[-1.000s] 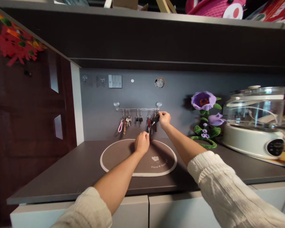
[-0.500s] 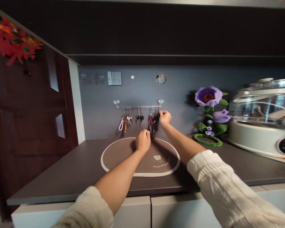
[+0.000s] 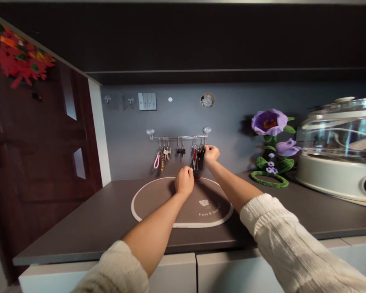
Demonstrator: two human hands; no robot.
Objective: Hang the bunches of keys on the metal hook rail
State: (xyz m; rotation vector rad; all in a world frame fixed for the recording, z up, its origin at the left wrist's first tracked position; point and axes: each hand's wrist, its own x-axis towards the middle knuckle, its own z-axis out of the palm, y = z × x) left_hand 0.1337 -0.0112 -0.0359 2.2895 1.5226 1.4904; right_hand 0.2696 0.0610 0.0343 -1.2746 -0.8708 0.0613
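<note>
A clear hook rail (image 3: 179, 137) is fixed to the grey wall, with several sets of keys hanging from it. At its right end my right hand (image 3: 212, 154) is closed in a pinch at the rightmost dark keys (image 3: 202, 154). My fingers partly cover them. Lower and to the left, my left hand (image 3: 184, 181) is curled closed above the brown mat (image 3: 152, 199); whatever its fingers hold is hidden. A small dark, reddish-edged thing (image 3: 197, 178) shows just right of it. On the rail's left hang keys with a pink strap (image 3: 156, 160).
Purple artificial flowers (image 3: 270, 122) on a green ring base stand to the right. Beyond them is a white appliance with a clear cover (image 3: 332, 171). A dark shelf (image 3: 201, 40) overhangs the counter (image 3: 88, 219). Red flowers (image 3: 21, 59) hang on the door at left.
My right hand has come down slightly relative to the rail, still pinched. The left hand stays almost where it was. The whole view has shifted a little.
</note>
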